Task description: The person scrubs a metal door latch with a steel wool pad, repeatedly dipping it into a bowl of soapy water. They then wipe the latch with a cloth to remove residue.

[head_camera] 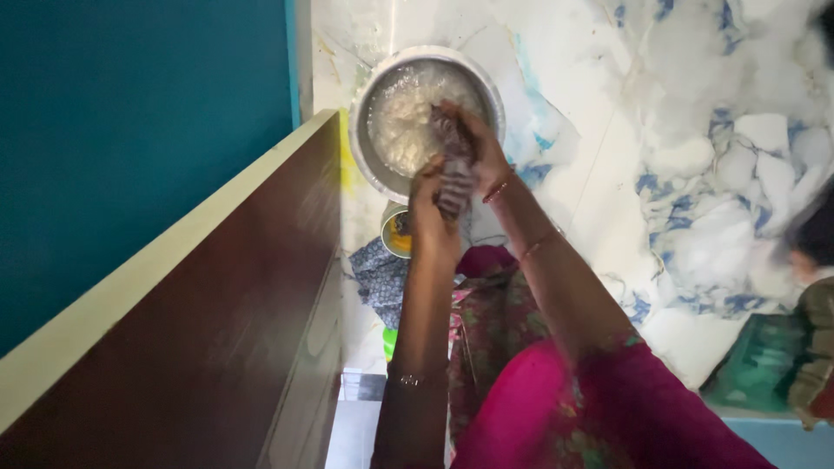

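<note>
Both your hands grip the wet cloth (453, 169): right hand (480, 148) at its far end over the basin (373, 161), left hand (429, 208) at the near end.

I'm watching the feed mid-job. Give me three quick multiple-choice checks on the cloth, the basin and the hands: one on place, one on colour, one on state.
1. Where is the striped cloth?
A. Flat on the floor beside the basin
B. Held between both hands over the basin
C. Draped on the wooden panel

2. What colour is the wall at the left?
A. Teal
B. Yellow
C. White

3. What is in the metal basin?
A. Nothing, it is dry
B. Dry folded clothes
C. Foamy, whitish water

Answers:
1. B: the left hand and the right hand both grip the cloth, bunched up, above the basin's edge.
2. A: the teal wall fills the upper left, behind the brown wooden panel.
3. C: the basin on the marbled floor shows bubbly pale liquid.
</note>
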